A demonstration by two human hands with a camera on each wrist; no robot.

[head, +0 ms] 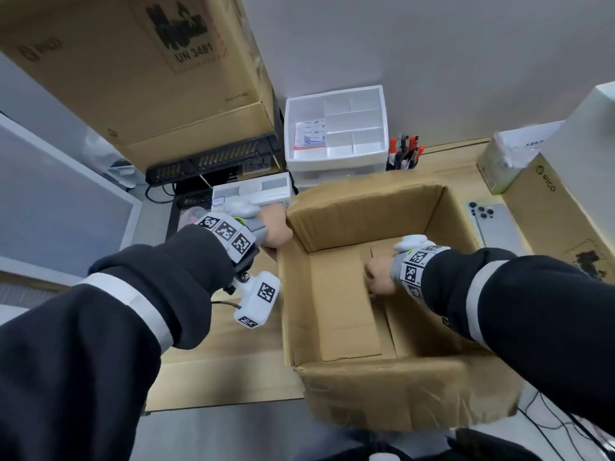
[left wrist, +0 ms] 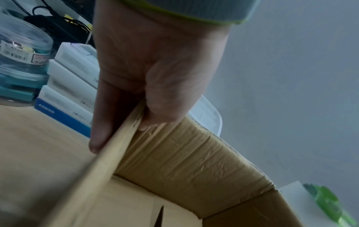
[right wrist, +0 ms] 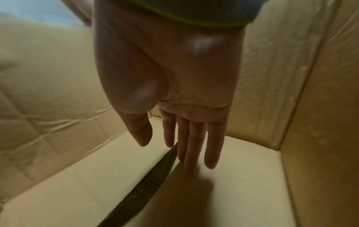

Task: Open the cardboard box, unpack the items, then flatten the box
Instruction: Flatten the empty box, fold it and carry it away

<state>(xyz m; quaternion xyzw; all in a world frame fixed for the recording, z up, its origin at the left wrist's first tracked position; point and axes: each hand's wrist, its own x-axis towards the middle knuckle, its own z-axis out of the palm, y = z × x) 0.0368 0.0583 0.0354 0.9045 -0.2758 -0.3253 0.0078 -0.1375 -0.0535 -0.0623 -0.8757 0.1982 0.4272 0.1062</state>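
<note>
An open brown cardboard box (head: 332, 221) stands on the wooden table, its top flaps folded outward and nothing lying inside. My left hand (head: 276, 232) grips the box's far left top corner. In the left wrist view that left hand (left wrist: 147, 86) pinches the wall edge of the box (left wrist: 184, 153), thumb inside and fingers outside. My right hand (head: 379, 277) reaches down into the box. In the right wrist view the right hand (right wrist: 186, 135) has straight fingers, whose tips press the bottom flap (right wrist: 233, 184) beside the dark seam gap (right wrist: 147, 182).
A white drawer organiser (head: 336, 128) and a pen pot (head: 404, 154) stand behind the box. A large carton (head: 139, 68) sits on black equipment at back left. A phone (head: 492, 224) and another carton (head: 549, 211) lie to the right. White boxes (left wrist: 68, 86) are stacked at the left.
</note>
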